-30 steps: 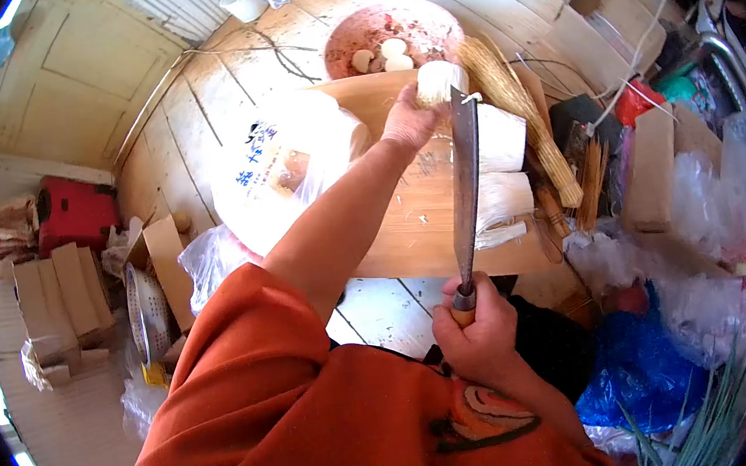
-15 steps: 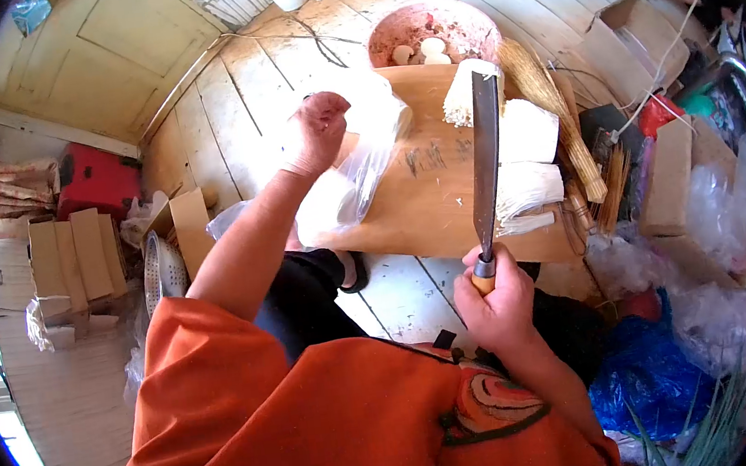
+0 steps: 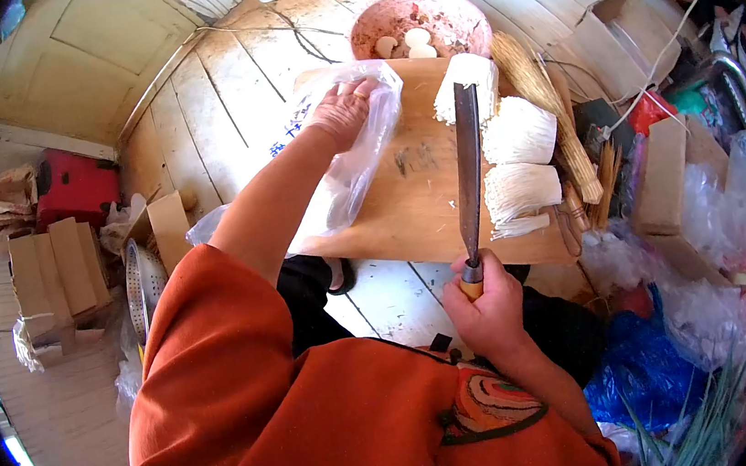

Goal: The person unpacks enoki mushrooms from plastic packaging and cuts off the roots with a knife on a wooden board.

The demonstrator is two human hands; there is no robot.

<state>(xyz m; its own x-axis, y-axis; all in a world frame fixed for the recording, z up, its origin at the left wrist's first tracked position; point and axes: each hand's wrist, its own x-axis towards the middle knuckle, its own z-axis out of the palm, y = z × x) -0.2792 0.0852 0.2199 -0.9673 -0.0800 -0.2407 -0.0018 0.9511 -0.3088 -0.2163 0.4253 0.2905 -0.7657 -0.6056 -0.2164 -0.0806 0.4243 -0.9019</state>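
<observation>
My right hand (image 3: 490,304) is closed around the wooden handle of a long knife (image 3: 469,162), its blade pointing away from me over the board. Fingers stretched out, my left hand (image 3: 343,115) lies against the far end of a clear plastic bag (image 3: 365,165) with blue print. The bag lies on the left part of a brown board (image 3: 427,185). Along the board's right side sit three bundles of thin white strands that look like enoki mushrooms (image 3: 518,131). The blade tip overlaps the farthest bundle in view; whether it touches, I cannot tell.
Beyond the board stands a pink basin (image 3: 459,16) with white round pieces in it. A straw whisk broom (image 3: 552,111) lies along the board's right edge. Cardboard boxes (image 3: 622,39) and a blue plastic bag (image 3: 642,377) are to the right. A red case (image 3: 78,186) is at left.
My left hand has gone from a curled fist above the bag to stretched fingers against it. The knife stays in my right hand. The whole view has shifted slightly.
</observation>
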